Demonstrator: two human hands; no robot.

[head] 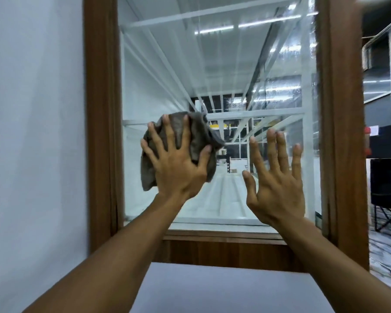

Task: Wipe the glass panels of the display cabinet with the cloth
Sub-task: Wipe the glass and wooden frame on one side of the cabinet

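A glass panel [212, 71] set in a brown wooden frame [102, 132] fills the middle of the head view. My left hand [178, 163] presses a crumpled grey-brown cloth [199, 134] flat against the glass, left of centre, fingers spread over it. My right hand [278, 181] lies to the right of it, palm toward the glass with fingers apart and nothing in it. The glass shows reflections of ceiling lights and white shelving bars.
A white wall [32, 132] runs along the left of the frame. A pale flat surface [224, 290] lies below the frame's wooden bottom rail [224, 249]. To the right stand a dark box on a folding stand [386, 184] and white racks.
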